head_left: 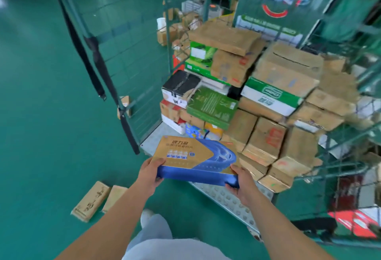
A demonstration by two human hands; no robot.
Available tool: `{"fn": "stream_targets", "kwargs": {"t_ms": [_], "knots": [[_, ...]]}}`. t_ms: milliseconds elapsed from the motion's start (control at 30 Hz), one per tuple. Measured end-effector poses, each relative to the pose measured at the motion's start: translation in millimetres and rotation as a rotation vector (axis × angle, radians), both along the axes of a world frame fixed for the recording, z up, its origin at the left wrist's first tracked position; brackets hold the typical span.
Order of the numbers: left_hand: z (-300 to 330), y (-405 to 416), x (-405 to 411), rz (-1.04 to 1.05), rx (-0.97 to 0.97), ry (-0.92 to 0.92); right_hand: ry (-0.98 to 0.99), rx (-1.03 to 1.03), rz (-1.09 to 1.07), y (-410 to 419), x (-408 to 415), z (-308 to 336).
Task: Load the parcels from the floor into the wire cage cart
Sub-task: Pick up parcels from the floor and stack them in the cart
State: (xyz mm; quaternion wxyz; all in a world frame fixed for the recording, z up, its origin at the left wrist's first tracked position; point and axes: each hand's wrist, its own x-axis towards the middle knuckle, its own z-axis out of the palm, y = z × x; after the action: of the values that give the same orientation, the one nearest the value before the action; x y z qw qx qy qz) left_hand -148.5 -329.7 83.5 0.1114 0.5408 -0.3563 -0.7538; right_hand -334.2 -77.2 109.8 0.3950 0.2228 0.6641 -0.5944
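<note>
Parcel in hand: we see a flat rectangular gold-and-blue printed carton [193, 156], gold on the top face with a row of small bottles pictured, a blue swirl across its right half and a blue front edge; it is tilted, near edge lower.
Where it is: we hold it in the air over the near lip of the green wire cage cart [144, 86], above the perforated grey metal floor plate [231, 197], just in front of the stacked load.
Load in the cart: we see brown cardboard boxes [266, 142] piled several layers deep, a dark green printed box [212, 105] and a white box with a black top [181, 86] at the left of the pile.
Still on the floor: two slim brown cardboard parcels [92, 200] lie side by side on the green floor [41, 115], left of our arms.
In the way: a black strap [92, 61] hangs down the open cage side panel, left of the carton and apart from it.
Left hand: our left hand [149, 175] grips the carton's near left corner, thumb on top, fingers curled underneath.
Right hand: our right hand [241, 185] grips the near right corner, thumb on top, fingers wrapped round the blue edge.
Arms: both forearms reach forward, bare.
</note>
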Motion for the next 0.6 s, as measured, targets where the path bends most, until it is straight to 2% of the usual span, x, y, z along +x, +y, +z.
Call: {"fn": "stream_targets", "kwargs": {"t_ms": [233,600], "knots": [[-3,-22,-88,-0.144,0.004,-0.034,-0.080,-0.024,-0.093,-3,-55,-3],[-36,-94,-274,-0.456,0.045,-0.196,-0.124,0.143,-0.307,-60,-195,-22]]}}
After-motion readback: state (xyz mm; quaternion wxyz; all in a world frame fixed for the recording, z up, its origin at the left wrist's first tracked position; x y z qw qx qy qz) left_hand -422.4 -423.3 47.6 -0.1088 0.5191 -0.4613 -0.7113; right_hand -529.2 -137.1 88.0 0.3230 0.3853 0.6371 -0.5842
